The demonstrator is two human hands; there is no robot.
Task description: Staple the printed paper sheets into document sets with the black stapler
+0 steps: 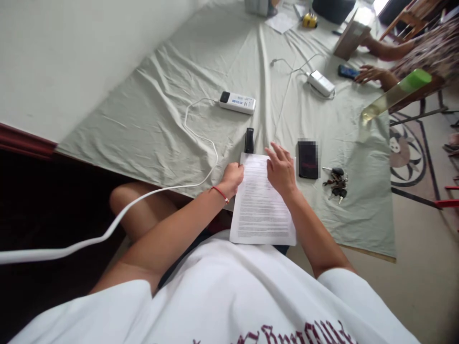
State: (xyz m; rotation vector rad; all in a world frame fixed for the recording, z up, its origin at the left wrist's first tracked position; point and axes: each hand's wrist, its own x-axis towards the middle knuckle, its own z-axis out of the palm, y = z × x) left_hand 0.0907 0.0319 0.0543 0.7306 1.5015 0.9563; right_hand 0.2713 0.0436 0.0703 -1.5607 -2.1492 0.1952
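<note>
A printed stack of paper lies at the table's front edge and reaches over it toward my lap. My left hand, with a red string bracelet at the wrist, is closed at the upper left edge of the paper. Over its upper right part is my right hand, palm down, fingers apart and a little bent. Whether those fingertips touch the sheet I cannot tell. Just beyond the paper's top edge lies a black stapler. A dark phone rests to the right of my right hand.
A white power bank trails a white cable toward me. Keys lie right of the phone. Farther off are another white power bank, a green-capped bottle and a yellow object. Another person's hand touches a phone.
</note>
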